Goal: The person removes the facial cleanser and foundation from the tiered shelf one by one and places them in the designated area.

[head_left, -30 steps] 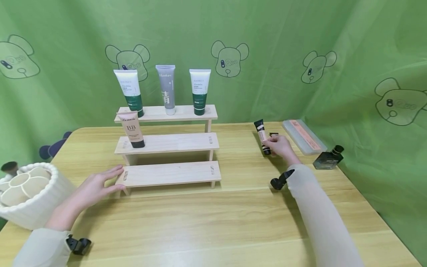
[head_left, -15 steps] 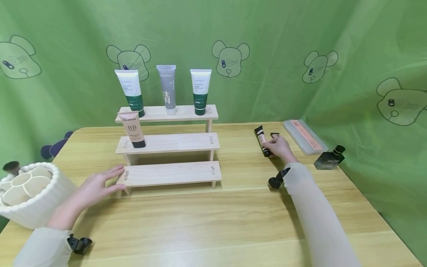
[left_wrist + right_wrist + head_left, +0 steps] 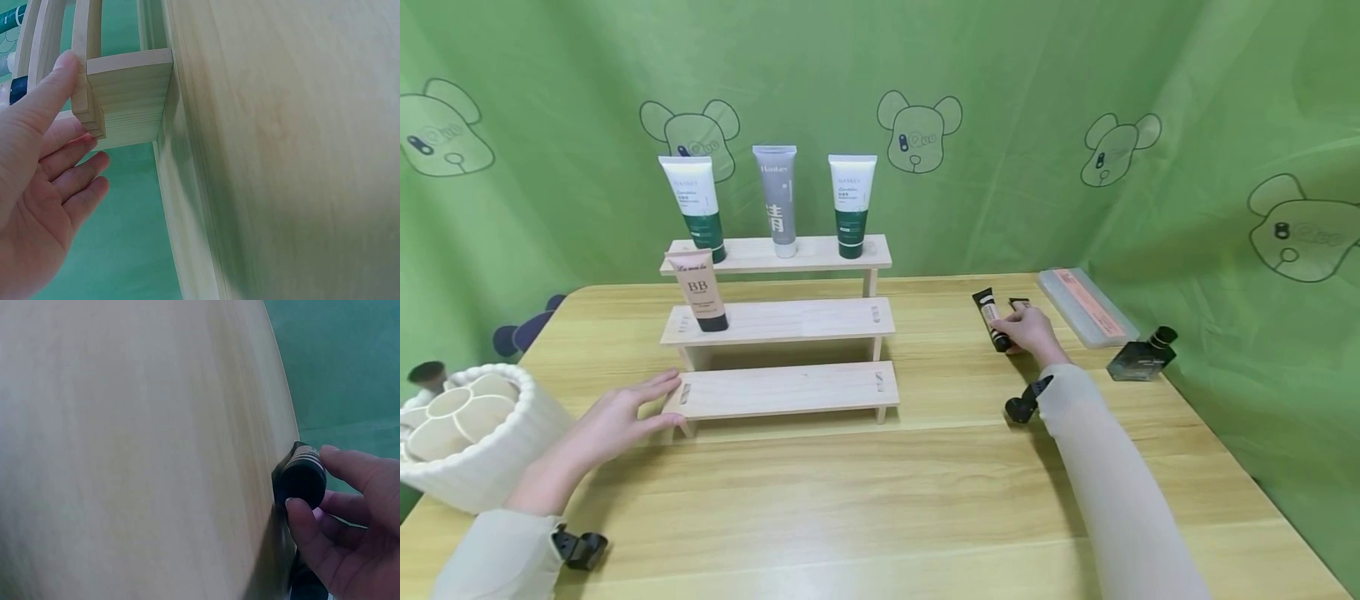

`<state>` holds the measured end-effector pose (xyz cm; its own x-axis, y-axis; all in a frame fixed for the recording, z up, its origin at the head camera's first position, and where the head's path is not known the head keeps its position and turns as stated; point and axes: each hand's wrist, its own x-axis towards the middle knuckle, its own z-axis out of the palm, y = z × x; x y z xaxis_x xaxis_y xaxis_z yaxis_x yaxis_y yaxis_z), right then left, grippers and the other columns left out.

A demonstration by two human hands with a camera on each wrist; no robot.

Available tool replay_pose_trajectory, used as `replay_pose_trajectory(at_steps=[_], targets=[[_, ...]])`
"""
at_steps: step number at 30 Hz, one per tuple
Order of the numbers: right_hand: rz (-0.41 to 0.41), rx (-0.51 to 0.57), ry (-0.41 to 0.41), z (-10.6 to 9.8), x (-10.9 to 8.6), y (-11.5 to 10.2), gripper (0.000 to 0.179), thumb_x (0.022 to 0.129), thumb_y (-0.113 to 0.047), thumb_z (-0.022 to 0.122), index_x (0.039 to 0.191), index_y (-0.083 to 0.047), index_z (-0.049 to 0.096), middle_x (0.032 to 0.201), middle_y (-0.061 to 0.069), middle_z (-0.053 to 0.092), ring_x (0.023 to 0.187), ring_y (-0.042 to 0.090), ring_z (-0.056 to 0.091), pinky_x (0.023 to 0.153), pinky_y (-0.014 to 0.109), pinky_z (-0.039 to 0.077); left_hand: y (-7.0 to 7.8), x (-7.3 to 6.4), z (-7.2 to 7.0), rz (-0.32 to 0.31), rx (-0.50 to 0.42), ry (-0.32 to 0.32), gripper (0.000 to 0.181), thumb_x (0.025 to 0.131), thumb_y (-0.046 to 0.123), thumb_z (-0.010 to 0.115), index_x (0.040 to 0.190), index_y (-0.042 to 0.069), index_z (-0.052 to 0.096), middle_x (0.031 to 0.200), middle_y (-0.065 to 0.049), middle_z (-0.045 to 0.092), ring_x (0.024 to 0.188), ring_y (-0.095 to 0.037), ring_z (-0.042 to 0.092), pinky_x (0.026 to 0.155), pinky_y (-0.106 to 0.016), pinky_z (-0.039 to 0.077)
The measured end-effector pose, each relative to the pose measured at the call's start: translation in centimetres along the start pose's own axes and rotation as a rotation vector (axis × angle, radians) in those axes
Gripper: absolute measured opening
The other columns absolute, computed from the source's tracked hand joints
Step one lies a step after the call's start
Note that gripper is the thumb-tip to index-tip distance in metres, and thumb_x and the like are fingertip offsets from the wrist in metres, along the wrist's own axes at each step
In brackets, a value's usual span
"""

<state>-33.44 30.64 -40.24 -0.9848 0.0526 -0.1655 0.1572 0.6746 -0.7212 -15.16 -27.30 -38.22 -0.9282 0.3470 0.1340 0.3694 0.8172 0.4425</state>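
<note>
In the head view my left hand (image 3: pixel 613 421) holds the left end of the lowest step of a three-tier wooden display stand (image 3: pixel 782 390). The left wrist view has its thumb on the near side of the board and the index finger behind, other fingers loosely bent. My right hand (image 3: pixel 1030 332) pinches a small black cosmetic tube (image 3: pixel 987 307) with a pale label, close over the table at the back right. In the right wrist view thumb and index finger grip the tube's round black cap (image 3: pixel 301 484). Another dark tube (image 3: pixel 1018 303) lies partly hidden behind that hand.
On the top tier stand two white-and-green tubes (image 3: pixel 692 196) (image 3: pixel 852 200) and a grey one (image 3: pixel 777 200); a pink BB tube (image 3: pixel 700 287) stands on the middle tier. A translucent case (image 3: pixel 1086 307) and dark bottle (image 3: pixel 1141 357) lie right. A white ribbed holder (image 3: pixel 512 450) stands left.
The right hand has lowered slightly toward the person, and the black tube in it has tilted down closer to the table. The left hand stays on the stand.
</note>
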Motion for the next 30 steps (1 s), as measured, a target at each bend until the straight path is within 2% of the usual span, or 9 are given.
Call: replay_pose_trajectory(at_steps=[3,7,10,13,16,18,23,25,30], targets=[[0.006,-0.007,0.003,0.0,0.1,-0.1,0.041,0.091,-0.023,0.058,0.114,0.011,0.055,0.141,0.026,0.031,0.069,0.019,0.06,0.059,0.029,0.056,0.0,0.0,-0.1,-0.002,0.002,0.0,0.064,0.084,0.036,0.065,0.129,-0.006,0.047,0.134,-0.026,0.041,0.114,-0.049,0.042,0.093,-0.06,0.035],[-0.004,-0.034,0.006,-0.2,-0.1,-0.3,0.042,0.091,-0.024,0.058,0.113,0.011,0.056,0.122,0.027,0.048,0.067,0.019,0.06,0.058,0.029,0.055,0.0,0.0,-0.1,-0.002,0.004,-0.001,0.064,0.084,0.036,0.065,0.129,-0.006,0.047,0.134,-0.026,0.041,0.114,-0.05,0.042,0.092,-0.06,0.035],[-0.024,-0.072,0.017,-0.4,-0.5,-0.6,0.04,0.09,-0.025,0.059,0.109,0.01,0.057,0.102,0.023,0.056,0.063,0.017,0.059,0.056,0.028,0.054,0.0,0.0,0.0,0.0,0.005,0.005,0.063,0.085,0.037,0.065,0.129,-0.006,0.048,0.133,-0.026,0.042,0.114,-0.049,0.042,0.093,-0.06,0.035],[-0.04,-0.093,0.035,-0.6,-0.9,-1.1,0.037,0.089,-0.025,0.059,0.105,0.008,0.058,0.091,0.017,0.058,0.06,0.017,0.058,0.056,0.029,0.053,0.0,-0.1,0.0,0.004,0.004,0.01,0.063,0.085,0.036,0.065,0.128,-0.006,0.048,0.133,-0.026,0.042,0.114,-0.049,0.043,0.093,-0.06,0.035],[-0.041,-0.074,0.035,-0.9,-1.5,-1.9,0.037,0.091,-0.025,0.058,0.109,0.007,0.056,0.091,0.018,0.057,0.066,0.023,0.06,0.062,0.035,0.053,0.0,-0.1,0.0,0.004,0.002,0.011,0.063,0.085,0.036,0.065,0.128,-0.006,0.048,0.133,-0.026,0.042,0.113,-0.049,0.043,0.093,-0.06,0.035],[-0.056,-0.046,0.029,-1.3,-2.0,-2.8,0.04,0.092,-0.024,0.056,0.115,0.009,0.054,0.101,0.022,0.056,0.077,0.029,0.06,0.069,0.04,0.054,-0.1,-0.1,0.0,0.003,-0.001,0.011,0.063,0.085,0.036,0.065,0.129,-0.006,0.048,0.133,-0.025,0.042,0.113,-0.049,0.043,0.093,-0.059,0.035],[-0.169,-0.032,0.016,-1.9,-2.8,-5.5,0.049,0.094,-0.023,0.053,0.126,0.012,0.046,0.121,0.03,0.049,0.102,0.039,0.052,0.073,0.04,0.055,0.0,0.0,-0.1,0.001,0.002,0.005,0.063,0.084,0.035,0.066,0.129,-0.006,0.048,0.134,-0.025,0.042,0.114,-0.049,0.043,0.093,-0.059,0.035],[-0.227,-0.022,0.021,-1.9,-3.0,-6.6,0.05,0.093,-0.025,0.054,0.125,0.013,0.046,0.12,0.03,0.05,0.103,0.039,0.052,0.07,0.039,0.055,0.0,0.0,-0.1,0.001,0.004,0.002,0.063,0.084,0.036,0.066,0.129,-0.005,0.048,0.134,-0.025,0.042,0.114,-0.049,0.042,0.093,-0.059,0.035],[-0.327,-0.023,0.062,-2.0,-4.0,-10.3,0.046,0.091,-0.027,0.059,0.122,0.006,0.053,0.107,0.023,0.057,0.091,0.033,0.057,0.062,0.031,0.056,0.0,0.0,-0.1,-0.005,0.002,-0.005,0.063,0.085,0.036,0.065,0.129,-0.005,0.048,0.134,-0.025,0.042,0.114,-0.049,0.042,0.093,-0.059,0.035]])
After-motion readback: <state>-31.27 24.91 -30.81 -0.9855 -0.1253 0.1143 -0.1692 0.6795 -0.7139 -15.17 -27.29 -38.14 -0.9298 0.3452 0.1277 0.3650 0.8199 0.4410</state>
